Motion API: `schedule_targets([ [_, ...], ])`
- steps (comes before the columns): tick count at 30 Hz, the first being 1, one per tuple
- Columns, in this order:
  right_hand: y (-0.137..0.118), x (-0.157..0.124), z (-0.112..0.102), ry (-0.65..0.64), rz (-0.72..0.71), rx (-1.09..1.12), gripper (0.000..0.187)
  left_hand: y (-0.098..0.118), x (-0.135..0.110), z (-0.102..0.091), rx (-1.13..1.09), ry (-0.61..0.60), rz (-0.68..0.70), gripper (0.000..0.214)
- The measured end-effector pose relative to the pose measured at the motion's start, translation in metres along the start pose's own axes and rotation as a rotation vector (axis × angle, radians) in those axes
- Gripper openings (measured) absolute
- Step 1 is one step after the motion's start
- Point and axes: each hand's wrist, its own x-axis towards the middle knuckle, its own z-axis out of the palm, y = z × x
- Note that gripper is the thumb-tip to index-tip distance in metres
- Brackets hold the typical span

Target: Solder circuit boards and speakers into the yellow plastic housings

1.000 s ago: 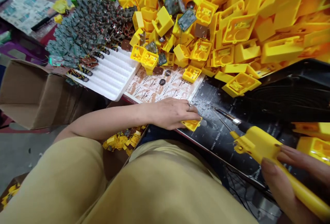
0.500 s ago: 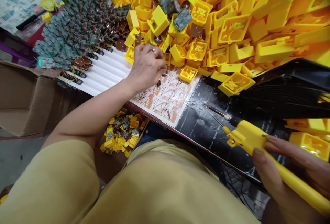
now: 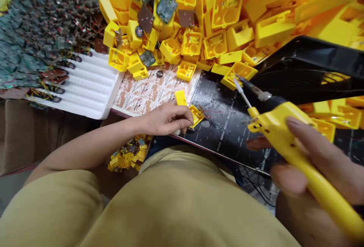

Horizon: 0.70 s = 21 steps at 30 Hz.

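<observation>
My left hand [image 3: 174,120] is closed at the table's near edge, its fingertips pinching a small yellow plastic case [image 3: 196,115]. A brown board [image 3: 203,112] with thin red wires sticks out of the case's right side. My fingers hide part of the case. My right hand [image 3: 332,165] is wrapped round a yellow soldering gun [image 3: 284,122], partly blurred. The gun's dark iron and thin light feed tube point up and left, their tips in front of a yellow case [image 3: 238,73] at the pile's edge.
Yellow cases [image 3: 227,8] are heaped at the back, with loose circuit boards [image 3: 166,7] among them. Left stands a white ribbed foam tray [image 3: 88,88] beside massed wired boards [image 3: 31,42]. A black fan-like housing [image 3: 301,72] stands right. A round metal part [image 3: 159,74] lies on the patterned sheet.
My left hand has come from the pile's edge toward the near table edge and now holds a yellow case. The soldering gun's tip has risen. The view has shifted.
</observation>
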Motion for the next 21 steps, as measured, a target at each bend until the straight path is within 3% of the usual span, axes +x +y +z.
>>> schedule_targets([
  [3,0.002,0.007,0.011,0.012,-0.051,0.064,0.042,0.003,0.002,-0.002,0.113,0.164,-0.041,0.013],
  [6,0.003,0.007,0.023,0.033,-0.043,0.031,0.047,0.004,0.000,-0.001,0.273,0.256,-0.096,0.013],
  [10,-0.002,0.009,0.034,0.007,-0.070,0.059,0.049,0.004,-0.002,0.000,0.469,0.281,-0.074,0.010],
  [13,-0.004,0.016,0.043,0.030,-0.071,0.040,0.040,0.006,-0.004,0.000,0.614,0.244,-0.026,0.011],
  [17,0.002,0.028,0.062,0.010,-0.014,0.053,0.039,0.007,-0.009,0.002,0.563,0.224,-0.044,0.011],
  [21,-0.003,0.043,0.071,0.005,-0.018,0.118,0.032,0.003,-0.014,0.006,0.460,0.298,-0.046,0.011],
])
